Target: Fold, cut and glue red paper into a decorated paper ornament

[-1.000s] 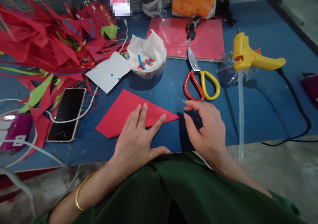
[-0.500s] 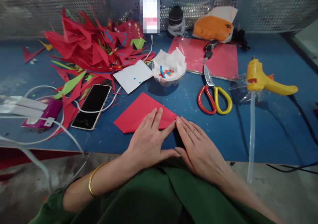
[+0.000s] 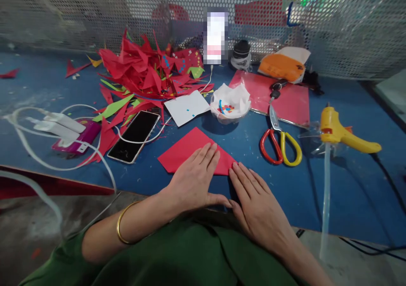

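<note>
Head view: red paper on desk
Left hand: flat over it, probably steadying
Right hand: flat, ungripping, at right corner, perhaps pressing

Dim light, soft shadows, pixelated screen

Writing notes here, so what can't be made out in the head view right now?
In the head view:
Part of the red paper: under the left hand.
Whether the paper reaches under the right hand: its fingers hide it.
What the upright screen shows: pixelated.
Number of bits in the lined bowl: too small.
Cord from the glue gun: cut off by the right edge.
</note>
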Motion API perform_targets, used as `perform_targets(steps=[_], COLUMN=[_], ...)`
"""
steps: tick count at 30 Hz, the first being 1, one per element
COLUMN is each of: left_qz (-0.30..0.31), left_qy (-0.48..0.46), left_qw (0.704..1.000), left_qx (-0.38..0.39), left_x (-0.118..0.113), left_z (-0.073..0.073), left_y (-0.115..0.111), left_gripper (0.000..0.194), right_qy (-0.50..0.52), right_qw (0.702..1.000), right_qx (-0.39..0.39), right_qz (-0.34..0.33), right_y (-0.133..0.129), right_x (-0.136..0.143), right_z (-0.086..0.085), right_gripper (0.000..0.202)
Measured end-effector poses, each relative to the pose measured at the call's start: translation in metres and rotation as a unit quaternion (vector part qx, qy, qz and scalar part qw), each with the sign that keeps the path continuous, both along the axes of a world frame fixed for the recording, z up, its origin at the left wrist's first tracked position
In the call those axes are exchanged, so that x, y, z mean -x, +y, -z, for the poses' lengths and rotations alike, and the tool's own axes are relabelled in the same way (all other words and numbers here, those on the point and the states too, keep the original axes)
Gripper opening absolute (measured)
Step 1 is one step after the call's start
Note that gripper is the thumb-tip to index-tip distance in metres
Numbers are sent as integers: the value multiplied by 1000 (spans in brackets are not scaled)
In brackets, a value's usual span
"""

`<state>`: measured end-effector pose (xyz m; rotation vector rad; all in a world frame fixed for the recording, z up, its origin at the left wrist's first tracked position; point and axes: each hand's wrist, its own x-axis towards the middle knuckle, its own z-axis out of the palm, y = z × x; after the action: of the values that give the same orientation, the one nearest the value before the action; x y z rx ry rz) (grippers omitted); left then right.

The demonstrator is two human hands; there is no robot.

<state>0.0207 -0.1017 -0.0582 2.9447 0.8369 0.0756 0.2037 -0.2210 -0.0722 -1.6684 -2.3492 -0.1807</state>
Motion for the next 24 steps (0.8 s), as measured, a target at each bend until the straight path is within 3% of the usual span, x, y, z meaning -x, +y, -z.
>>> perform_targets(steps=[9,15,24], left_qz=[-2,7,9], left_qy=[-1,-22,-11], left_qw=[1000,999,999], left_qx=[15,25,45], left_x=[1,2,4], left_z=[3,5,5], left_y=[-1,0,1], left_gripper=[123,112,110], right_qy=[18,56,52], right_qw=[1000,998,994], right_qx=[-5,-4,93], right_qz=[12,33,-11], right_y=[-2,5,17], right_x=[1,5,1], right_z=[3,-4,-3], right_gripper=[59,60,60])
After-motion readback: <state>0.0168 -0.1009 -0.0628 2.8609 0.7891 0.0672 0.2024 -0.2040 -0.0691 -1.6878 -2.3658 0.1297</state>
